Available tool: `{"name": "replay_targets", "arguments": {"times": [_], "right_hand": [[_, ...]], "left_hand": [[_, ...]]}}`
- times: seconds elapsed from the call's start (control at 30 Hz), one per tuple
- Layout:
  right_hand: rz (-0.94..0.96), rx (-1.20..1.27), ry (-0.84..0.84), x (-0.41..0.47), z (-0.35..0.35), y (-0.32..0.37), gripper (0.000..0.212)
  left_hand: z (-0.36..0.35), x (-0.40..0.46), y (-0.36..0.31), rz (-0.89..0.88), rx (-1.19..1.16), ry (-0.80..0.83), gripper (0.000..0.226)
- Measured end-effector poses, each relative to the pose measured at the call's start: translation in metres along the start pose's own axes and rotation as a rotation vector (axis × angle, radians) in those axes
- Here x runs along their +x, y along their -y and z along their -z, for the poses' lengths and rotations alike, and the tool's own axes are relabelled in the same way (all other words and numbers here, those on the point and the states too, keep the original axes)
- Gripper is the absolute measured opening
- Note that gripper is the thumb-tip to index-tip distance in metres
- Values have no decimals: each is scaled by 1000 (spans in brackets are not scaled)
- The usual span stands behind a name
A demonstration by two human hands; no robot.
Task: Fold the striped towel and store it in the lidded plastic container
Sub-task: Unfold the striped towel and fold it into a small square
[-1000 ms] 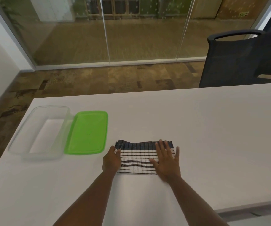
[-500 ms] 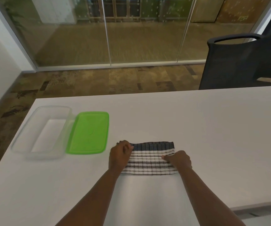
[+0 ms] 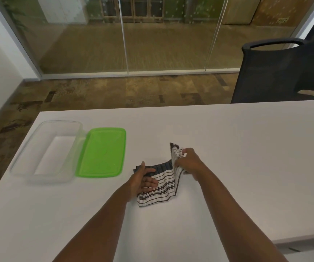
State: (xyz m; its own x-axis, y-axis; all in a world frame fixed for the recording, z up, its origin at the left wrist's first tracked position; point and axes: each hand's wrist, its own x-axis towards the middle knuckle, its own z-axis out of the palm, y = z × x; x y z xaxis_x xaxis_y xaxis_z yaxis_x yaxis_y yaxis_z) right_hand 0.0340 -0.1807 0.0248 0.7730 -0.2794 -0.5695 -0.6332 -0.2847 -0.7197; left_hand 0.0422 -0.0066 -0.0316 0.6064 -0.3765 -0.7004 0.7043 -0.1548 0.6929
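The black-and-white striped towel (image 3: 164,188) lies partly folded on the white table (image 3: 237,157). My right hand (image 3: 189,161) grips its right end and holds that end lifted above the rest. Flat on the towel's left part rests my left hand (image 3: 144,181), fingers spread, pinning it down. To the left stands the clear plastic container (image 3: 46,148), uncovered and with nothing inside. Its green lid (image 3: 101,153) lies flat on the table beside it, between the container and the towel.
A black office chair (image 3: 277,72) stands behind the table's far right edge. A glass wall runs along the back, with patterned floor in front of it. The table's near edge shows at the lower right.
My right hand has closed on the towel's right end and raised it up and leftward. My left hand has gone from gripping the left edge to lying flat on the cloth.
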Motion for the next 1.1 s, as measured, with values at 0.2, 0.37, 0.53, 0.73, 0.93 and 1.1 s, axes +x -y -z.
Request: {"name": "replay_targets", "arguments": {"times": [0.2,0.37,0.53,0.73,0.93,1.1], "right_hand": [[305,-275,-56,-38,-65,6,61],[400,-335,94,-51,-100,-8,68],[356,-232,364,-39,-91,-20,72],[211,-28,-247,-12,-63,-43,28],[441,-409,-39,-1,-68,-61,76],[743,-806,130,0,-77,-70,122]], "left_hand": [[9,6,5,13,-160,45,88],[14,7,7,-56,-387,123,71],[23,15,24,-35,-358,17,33],[30,22,29,14,-422,-33,31],[27,22,23,-11,-402,-96,36],[28,16,22,25,-423,-88,41]]}}
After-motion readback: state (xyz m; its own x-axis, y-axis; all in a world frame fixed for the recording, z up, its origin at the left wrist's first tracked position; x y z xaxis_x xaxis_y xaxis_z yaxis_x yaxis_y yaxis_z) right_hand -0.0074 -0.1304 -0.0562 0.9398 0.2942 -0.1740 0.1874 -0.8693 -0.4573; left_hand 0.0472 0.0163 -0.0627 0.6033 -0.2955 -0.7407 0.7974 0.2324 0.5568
